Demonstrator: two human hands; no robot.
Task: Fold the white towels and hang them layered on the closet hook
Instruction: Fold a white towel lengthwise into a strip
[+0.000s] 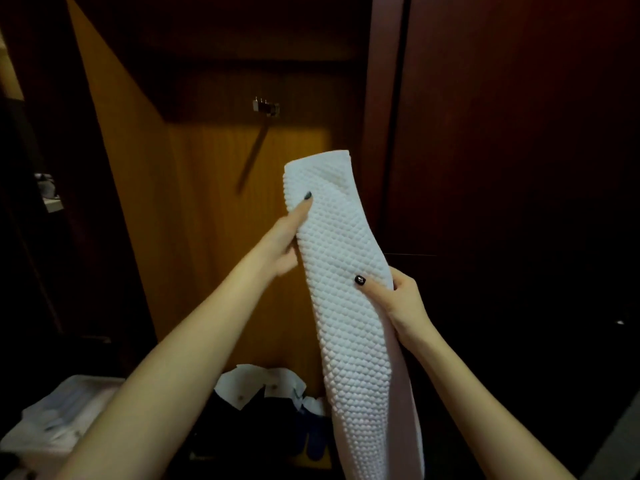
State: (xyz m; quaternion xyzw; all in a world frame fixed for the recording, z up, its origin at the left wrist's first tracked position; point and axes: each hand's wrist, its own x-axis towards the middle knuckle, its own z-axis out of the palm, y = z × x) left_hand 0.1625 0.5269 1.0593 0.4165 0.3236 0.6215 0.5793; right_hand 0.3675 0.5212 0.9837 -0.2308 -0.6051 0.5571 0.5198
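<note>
Towel, folded to a long strip, hangs mid-scene, left hand gripping its upper left edge, right hand pinching its lower right edge; folding looks done, next likely: lift onto hook, far left.

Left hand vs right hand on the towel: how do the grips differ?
Left hand grips the towel higher, on its left edge; right hand grips lower, on the right edge. Left thumb points up along the cloth; right thumb lies across it. Both pinch it, thumb in front.
</note>
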